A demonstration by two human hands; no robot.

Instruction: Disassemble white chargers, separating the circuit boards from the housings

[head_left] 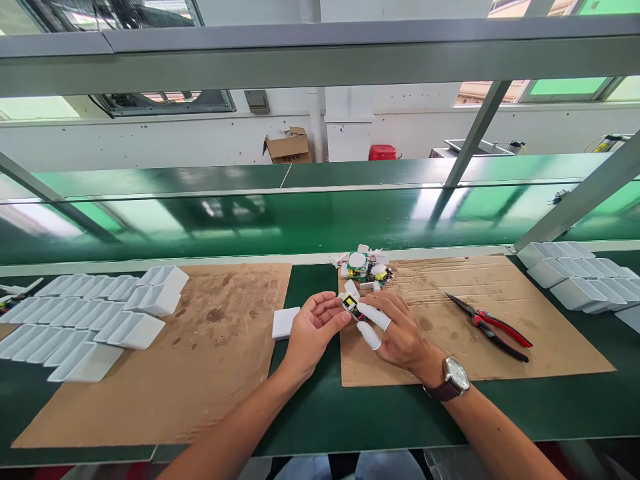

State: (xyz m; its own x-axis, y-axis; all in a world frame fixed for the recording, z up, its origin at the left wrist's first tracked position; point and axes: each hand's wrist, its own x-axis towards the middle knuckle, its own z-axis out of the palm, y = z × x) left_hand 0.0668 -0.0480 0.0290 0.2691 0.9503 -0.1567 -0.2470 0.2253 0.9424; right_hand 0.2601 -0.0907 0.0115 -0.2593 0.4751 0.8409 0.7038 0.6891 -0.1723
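Note:
Between my two hands is a small circuit board (353, 307) with a yellow part and dark components. My left hand (316, 327) pinches its left side between thumb and fingers. On the other side, my right hand (400, 330), with white finger cots on two fingers and a watch at the wrist, closes on the board. Just beyond lies a pile of small boards and white parts (365, 265). Beside my left hand sits a white rectangular piece (285, 323). Red and black long-nose pliers (493, 327) lie apart from my right hand.
Rows of white plastic housings (85, 320) stand at the left, with more white housings (580, 277) at the right. Two cardboard sheets (215, 373) cover parts of the green table (310, 420). A metal frame bar (320, 60) crosses above, and a slanted post (580, 193) stands at right.

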